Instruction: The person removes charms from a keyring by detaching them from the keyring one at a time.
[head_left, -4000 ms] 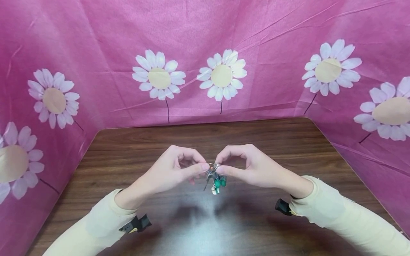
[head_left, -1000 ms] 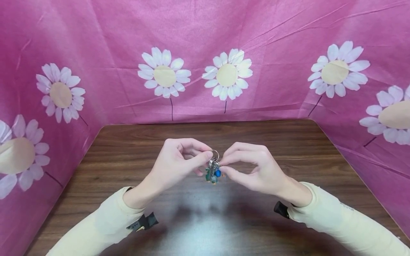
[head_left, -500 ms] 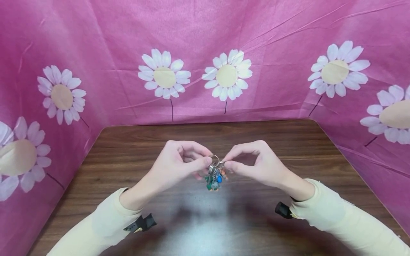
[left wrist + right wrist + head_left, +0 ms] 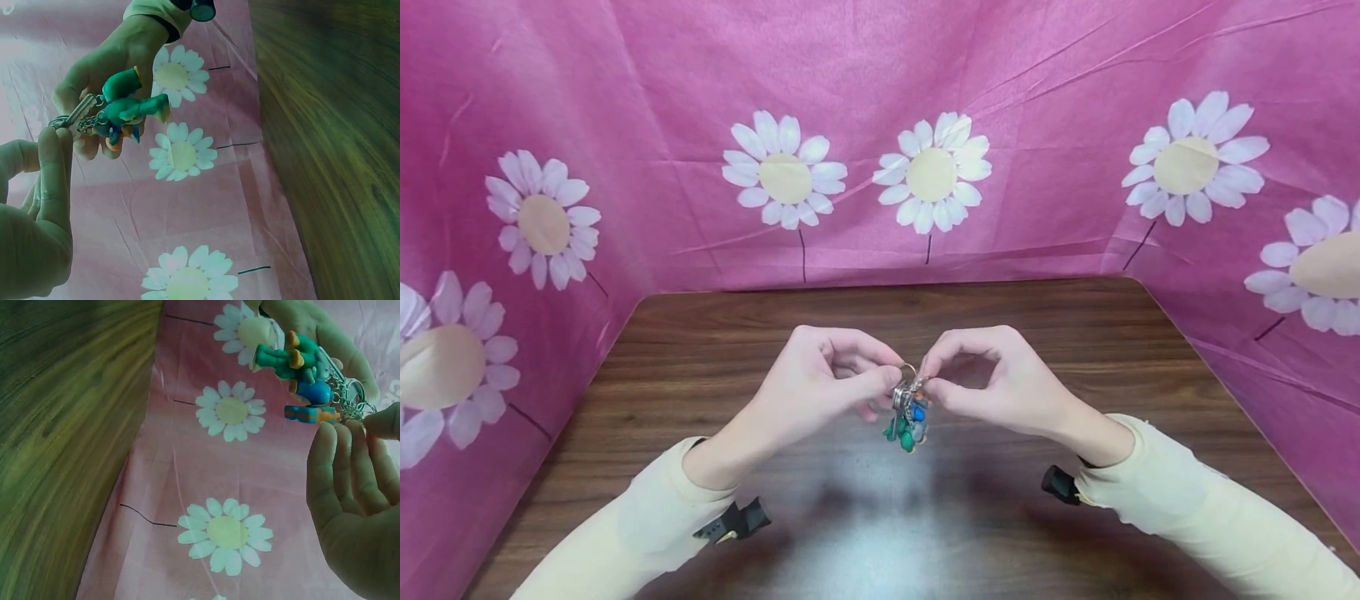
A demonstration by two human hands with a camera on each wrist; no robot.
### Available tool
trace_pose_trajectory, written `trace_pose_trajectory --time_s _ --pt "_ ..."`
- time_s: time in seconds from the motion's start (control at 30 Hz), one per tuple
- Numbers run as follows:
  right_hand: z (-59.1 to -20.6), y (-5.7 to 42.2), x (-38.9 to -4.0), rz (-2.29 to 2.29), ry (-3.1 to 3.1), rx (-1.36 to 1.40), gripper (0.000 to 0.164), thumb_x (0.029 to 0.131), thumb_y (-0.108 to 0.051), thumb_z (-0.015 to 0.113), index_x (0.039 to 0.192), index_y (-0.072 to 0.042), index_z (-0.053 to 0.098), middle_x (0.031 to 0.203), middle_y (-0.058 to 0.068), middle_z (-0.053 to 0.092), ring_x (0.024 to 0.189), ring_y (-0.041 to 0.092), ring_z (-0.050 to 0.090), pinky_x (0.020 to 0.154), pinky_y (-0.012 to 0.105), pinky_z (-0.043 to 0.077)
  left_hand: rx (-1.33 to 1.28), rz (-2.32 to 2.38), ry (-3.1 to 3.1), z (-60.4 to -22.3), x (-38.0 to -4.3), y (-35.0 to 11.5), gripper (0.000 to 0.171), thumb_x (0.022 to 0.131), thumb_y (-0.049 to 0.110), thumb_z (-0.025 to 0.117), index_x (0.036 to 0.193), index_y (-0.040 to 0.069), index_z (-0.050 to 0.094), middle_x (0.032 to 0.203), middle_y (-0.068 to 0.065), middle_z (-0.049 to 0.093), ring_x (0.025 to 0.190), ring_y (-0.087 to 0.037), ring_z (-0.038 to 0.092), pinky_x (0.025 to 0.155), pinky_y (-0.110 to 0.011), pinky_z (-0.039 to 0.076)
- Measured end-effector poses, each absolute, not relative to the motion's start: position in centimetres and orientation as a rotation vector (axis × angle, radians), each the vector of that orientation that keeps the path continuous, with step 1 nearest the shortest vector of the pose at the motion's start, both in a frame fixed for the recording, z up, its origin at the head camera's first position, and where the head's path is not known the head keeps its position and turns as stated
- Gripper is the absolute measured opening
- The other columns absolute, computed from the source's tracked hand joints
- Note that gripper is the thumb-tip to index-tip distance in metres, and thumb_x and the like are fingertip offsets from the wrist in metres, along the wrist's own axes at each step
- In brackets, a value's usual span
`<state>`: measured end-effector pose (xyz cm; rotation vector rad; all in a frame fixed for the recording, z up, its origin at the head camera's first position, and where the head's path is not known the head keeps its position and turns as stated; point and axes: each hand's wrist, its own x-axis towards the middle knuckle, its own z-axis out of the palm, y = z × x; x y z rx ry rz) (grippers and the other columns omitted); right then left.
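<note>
- Since four seconds ago, the bunch of charms has turned between the hands, and a blue charm (image 4: 918, 413) now shows beside the green charms (image 4: 907, 440).
- Left hand (image 4: 820, 379): thumb and forefinger pinch the large metal ring (image 4: 910, 365) at its left side.
- Right hand (image 4: 996, 379): fingers narrowed in a pinch on the small metal links at the bunch's right; exactly which link is too small to tell.
- An orange-and-blue charm (image 4: 310, 414) hangs just beside the right fingers.
- Everything held hangs above the desk (image 4: 1037, 550), about midway between its left and right edges.
- Pink daisy-printed cloth (image 4: 1052, 208) stands behind the desk's far edge.
</note>
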<state>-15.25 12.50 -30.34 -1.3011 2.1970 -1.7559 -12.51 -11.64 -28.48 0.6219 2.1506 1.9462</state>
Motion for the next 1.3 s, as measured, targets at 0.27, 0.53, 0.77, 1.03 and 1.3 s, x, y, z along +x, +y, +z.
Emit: trace_pose_trajectory --time_s 0.27,0.53,0.77,1.03,1.3 --pt "-30.39 12.76 -15.36 -1.790 2.168 -1.325 0.024 0.088 0.009 0.071 0.097 -0.014 0.072 0.093 0.006 0.070 0.086 0.023 0.066 0.074 0.033 0.059 0.585 1.973 2.137 -28.30 -12.79 -11.77 0.018 0.089 0.007 0.076 0.104 -0.002 0.075 0.087 -0.012 0.076 0.074 -0.036 0.074 0.059 -0.048 0.062" --pt "-30.02 12.69 -15.00 -1.844 2.081 -1.198 0.018 0.092 0.009 0.066 0.097 -0.008 0.071 0.095 0.012 0.069 0.082 0.026 0.066 0.069 0.039 0.062 0.573 1.980 2.137 -28.25 -12.83 -11.80 0.018 0.089 0.007 0.077 0.104 -0.002 0.075 0.088 -0.012 0.077 0.073 -0.031 0.075 0.060 -0.050 0.062" --pt "-29.86 12.75 -15.01 -1.850 2.046 -1.144 0.015 0.094 0.006 0.066 0.099 -0.007 0.071 0.095 0.014 0.069 0.074 0.028 0.068 0.066 0.042 0.062 0.575 1.986 2.137 -28.08 -12.87 -11.73 0.019 0.090 0.007 0.076 0.105 -0.003 0.074 0.087 -0.012 0.076 0.075 -0.035 0.074 0.060 -0.049 0.062" --pt "-29.87 12.94 -14.99 -1.838 2.054 -1.044 0.014 0.093 0.004 0.067 0.101 -0.007 0.072 0.089 0.014 0.071 0.070 0.029 0.067 0.062 0.038 0.061 0.550 1.999 2.113 -28.01 -12.91 -11.69 0.017 0.090 0.007 0.076 0.106 -0.001 0.075 0.088 -0.012 0.077 0.078 -0.039 0.074 0.060 -0.048 0.063" --pt "-29.97 12.76 -14.98 -1.838 2.066 -1.035 0.014 0.094 0.003 0.068 0.103 -0.007 0.072 0.094 0.017 0.071 0.072 0.032 0.070 0.067 0.042 0.063 0.550 2.004 2.122 -28.04 -12.96 -11.70 0.017 0.090 0.007 0.076 0.105 0.000 0.075 0.087 -0.012 0.077 0.075 -0.036 0.074 0.061 -0.048 0.063"
